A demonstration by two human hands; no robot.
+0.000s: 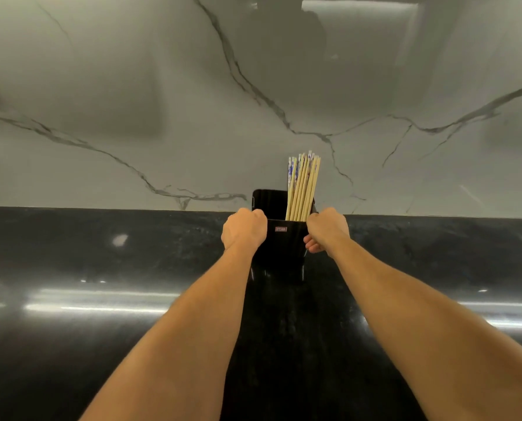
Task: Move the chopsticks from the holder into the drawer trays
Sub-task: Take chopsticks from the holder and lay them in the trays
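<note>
A black chopstick holder (285,247) stands at the back of the dark countertop, against the wall. A bundle of pale wooden chopsticks (303,186), some with blue-patterned tops, sticks up from its right side. My left hand (244,230) grips the holder's left side with curled fingers. On the opposite side my right hand (326,230) grips the holder, its fingertips showing below the wrist. Both forearms reach forward from the bottom of the view. No drawer or tray is in view.
The glossy black countertop (101,268) runs the full width on both sides of the holder. A grey marble-veined wall (192,117) rises directly behind it.
</note>
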